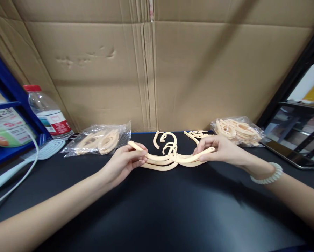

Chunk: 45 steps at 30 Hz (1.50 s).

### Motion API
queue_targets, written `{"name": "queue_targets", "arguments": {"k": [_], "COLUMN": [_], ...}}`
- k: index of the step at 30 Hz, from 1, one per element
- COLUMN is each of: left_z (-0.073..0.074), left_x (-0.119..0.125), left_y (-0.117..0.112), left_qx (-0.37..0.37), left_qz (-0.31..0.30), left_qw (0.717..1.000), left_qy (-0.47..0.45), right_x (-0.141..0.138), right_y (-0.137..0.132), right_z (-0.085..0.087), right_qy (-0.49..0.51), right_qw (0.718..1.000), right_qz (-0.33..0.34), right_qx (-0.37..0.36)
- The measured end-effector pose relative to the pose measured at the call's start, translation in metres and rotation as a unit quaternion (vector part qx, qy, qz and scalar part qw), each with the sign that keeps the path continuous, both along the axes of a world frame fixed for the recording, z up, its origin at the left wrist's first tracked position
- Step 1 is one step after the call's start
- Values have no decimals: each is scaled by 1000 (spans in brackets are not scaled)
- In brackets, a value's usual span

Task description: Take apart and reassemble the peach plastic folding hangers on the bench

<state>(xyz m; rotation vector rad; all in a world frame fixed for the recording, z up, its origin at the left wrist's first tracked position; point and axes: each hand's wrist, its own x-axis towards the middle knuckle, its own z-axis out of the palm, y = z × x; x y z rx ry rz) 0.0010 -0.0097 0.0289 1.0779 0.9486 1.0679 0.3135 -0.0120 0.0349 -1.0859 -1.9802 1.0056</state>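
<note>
Behind everything, creased brown cardboard (94, 73); below, a black tabletop (157, 210). At the middle of it, between both hands, two curved beige bars (157, 157), meeting near their inner ends at a joint (171, 158). Cannot tell from this angle whether locked together or merely overlapping. Just below and behind, more curved beige pieces (161, 168), close enough to look layered with the bars.

Left hand (128, 157) pinching near the left outer end, thumb on the near face; right hand (221, 150) gripping near the right outer end, thumb below. Possible trouble from here: twisting at the joint under uneven pressure, perhaps enough to part it or strain the material. Also, slipping at either fingertip pinch, given smooth-looking bars. Catching on the pieces underneath seems possible too, or on the loose rings (176, 141) just beyond, if lifted or pushed forward carelessly. Farther off, little threat from the plastic bags (125, 131) to either side, unless nudged by a wide sweep.
</note>
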Motion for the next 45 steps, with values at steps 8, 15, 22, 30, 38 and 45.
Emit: {"name": "queue_targets", "arguments": {"k": [8,15,22,30,38,45], "left_z": [2,-8,-20,-25,-28,-31], "left_x": [-16,-15,-14,-18,-22,-21], "left_y": [15,12,13,19,26,26], "left_qx": [288,500,508,475,467,479], "left_qz": [-137,-175,-175,-161,-132,-114], "left_qw": [885,745,723,748,759,756], "left_qy": [339,406,434,434,435,432], "right_x": [17,16,16,12,8,7], "right_y": [4,7,9,14,19,19], "right_z": [9,4,-3,-12,-26,-33], "right_qy": [-184,-223,-237,-212,-189,-184], "right_qw": [978,960,957,960,958,950], "right_qz": [49,98,103,80,59,47], "right_qx": [88,140,130,165,209,246]}}
